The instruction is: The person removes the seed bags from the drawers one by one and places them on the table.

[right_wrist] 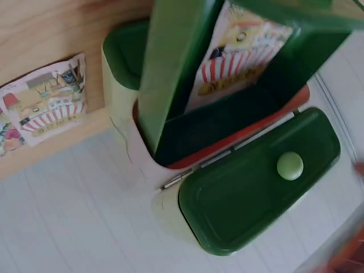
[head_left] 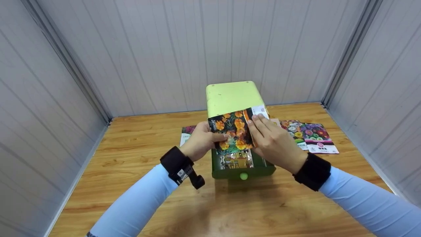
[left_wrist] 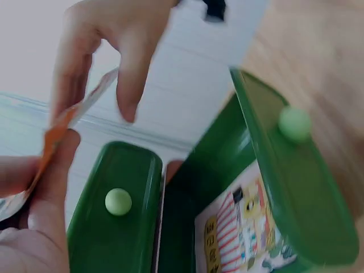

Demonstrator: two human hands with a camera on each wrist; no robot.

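My left hand [head_left: 202, 140] pinches a flower seed packet [head_left: 232, 130] printed with orange blossoms, its thumb across the front. The right hand [head_left: 276, 143] lays straight fingers on the packet's other end, by the orange band. In the left wrist view its thumb hangs apart from the packet. Behind and below the packet stands a small cabinet [head_left: 232, 93] with a pale green top. One dark green drawer [left_wrist: 290, 165] is pulled out under the hands. Inside it lies a packet with a striped awning picture [left_wrist: 242, 227].
Flower packets [head_left: 320, 138] lie overlapping on the wooden table [head_left: 138, 164] right of the cabinet. Another packet [head_left: 185, 131] shows partly behind the left hand. A shut drawer [right_wrist: 261, 182] adjoins the pulled-out one. Panelled walls [head_left: 164, 59] enclose the table's back and sides.
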